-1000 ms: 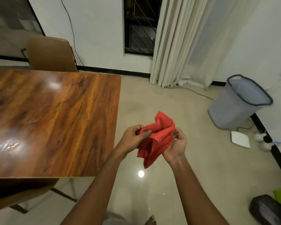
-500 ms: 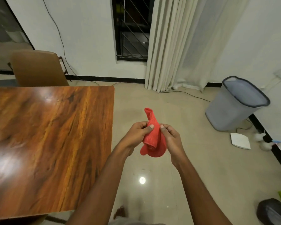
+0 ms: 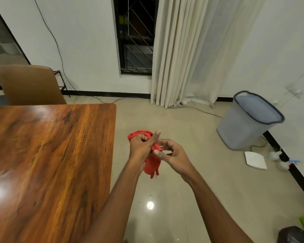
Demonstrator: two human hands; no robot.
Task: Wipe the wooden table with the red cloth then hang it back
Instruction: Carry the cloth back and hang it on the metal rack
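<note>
Both hands are gripping the bunched red cloth (image 3: 152, 163) at frame centre — left hand (image 3: 141, 149) closed around it, right hand (image 3: 174, 154) pinching — with the wooden bench (image 3: 51, 155) lying left, nearer the left hand.

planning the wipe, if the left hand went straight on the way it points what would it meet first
The left hand, bunching the red cloth, points up and away over bare floor; probably the curtain by the window, though depth is unclear.

Red cloth (image 3: 152, 163) in the fingers (image 3: 157, 152) – soft matt fabric, crumpled. Surface (image 3: 51, 163) left of them – glossy varnished wood grain. Floor (image 3: 182, 199) below: polished tile, reflective. Bin (image 3: 244, 130) far right looks like matt grey plastic.
</note>
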